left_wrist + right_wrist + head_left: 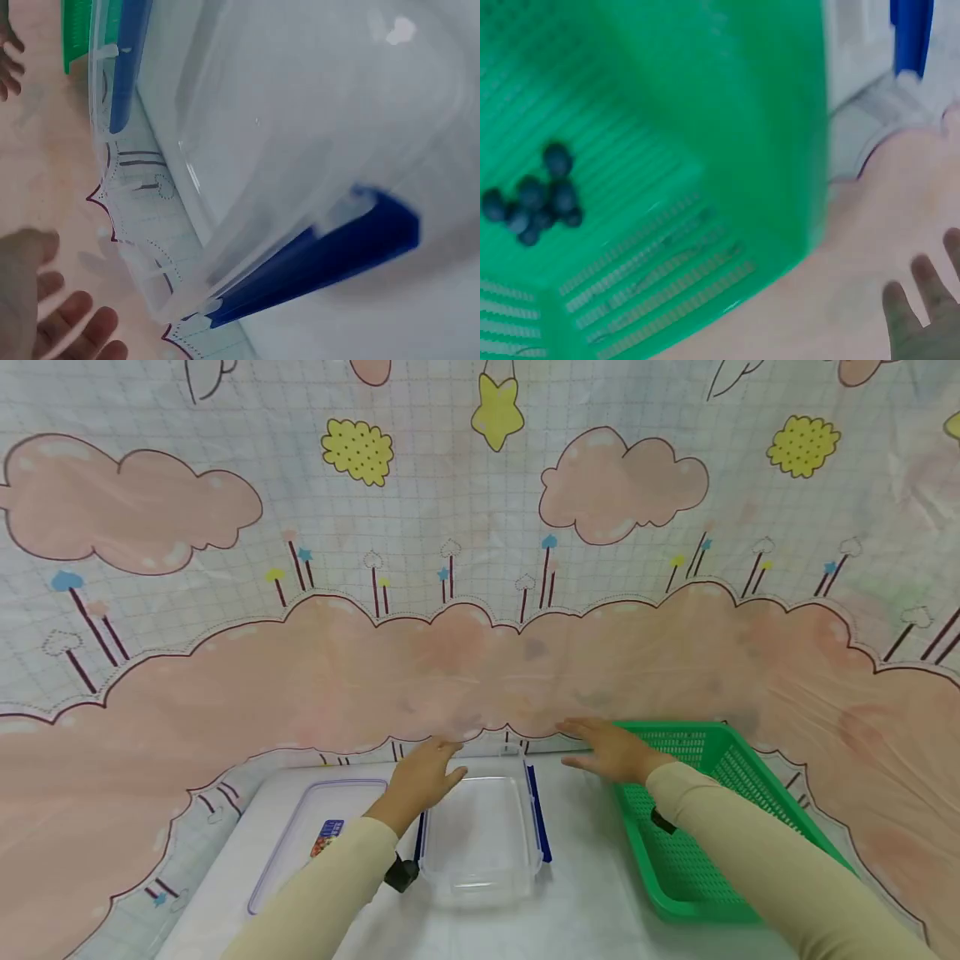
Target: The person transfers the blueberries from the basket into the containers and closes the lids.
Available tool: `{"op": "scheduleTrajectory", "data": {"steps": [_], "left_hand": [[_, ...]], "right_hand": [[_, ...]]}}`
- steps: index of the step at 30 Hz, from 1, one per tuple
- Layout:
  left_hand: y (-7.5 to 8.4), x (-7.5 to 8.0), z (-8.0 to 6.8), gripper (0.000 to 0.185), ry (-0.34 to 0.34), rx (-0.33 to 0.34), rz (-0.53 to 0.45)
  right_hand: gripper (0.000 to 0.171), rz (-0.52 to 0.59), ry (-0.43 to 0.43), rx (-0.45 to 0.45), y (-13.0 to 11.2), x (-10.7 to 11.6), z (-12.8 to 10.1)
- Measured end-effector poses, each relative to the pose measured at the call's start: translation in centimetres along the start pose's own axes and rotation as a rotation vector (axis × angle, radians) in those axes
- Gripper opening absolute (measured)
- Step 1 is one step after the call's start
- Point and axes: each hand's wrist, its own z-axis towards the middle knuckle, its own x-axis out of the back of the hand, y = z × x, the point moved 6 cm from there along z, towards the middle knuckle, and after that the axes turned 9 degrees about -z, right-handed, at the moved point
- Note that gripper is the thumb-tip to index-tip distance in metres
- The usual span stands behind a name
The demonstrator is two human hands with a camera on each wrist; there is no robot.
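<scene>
Left hand (422, 774) and right hand (609, 749) spread flat; holding nothing.

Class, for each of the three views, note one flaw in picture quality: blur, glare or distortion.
Head view: wide-angle bending curves the cloud-print backdrop. Left wrist view: clear container soft and close, small glare spot near the top. Right wrist view: green basket and right hand blurred.

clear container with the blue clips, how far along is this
Done: the lid is off and lies left of the clear container, whose blue clips hang open. In hand: nothing; the left hand and right hand hover open-fingered at its far end. Left: the container looks empty, and small dark blue balls sit in the green basket.
</scene>
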Motion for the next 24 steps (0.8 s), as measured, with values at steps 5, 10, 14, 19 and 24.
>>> {"op": "scheduleTrajectory", "data": {"steps": [5,10,14,19,24], "left_hand": [[-1.8,-0.1,-1.9,0.032,0.120,0.193,-0.211],[-3.7,-0.7,-4.9,0.027,0.161,0.318,-0.358],[-4.3,-1.5,-7.3,0.027,0.146,0.370,-0.502],[-4.5,-3.0,-9.3,0.034,0.114,0.449,-0.708],[-4.5,-3.7,-10.2,0.037,0.113,0.499,-0.780]], "right_hand": [[0.062,0.042,0.033,-0.085,3.4,1.1,-1.4],[0.057,0.112,-0.004,-0.174,5.9,1.5,-2.9],[0.053,0.172,-0.012,-0.263,7.8,1.5,-4.2],[0.048,0.168,0.009,-0.322,10.0,1.2,-6.2],[0.045,0.170,0.039,-0.357,11.3,0.5,-8.1]]}}
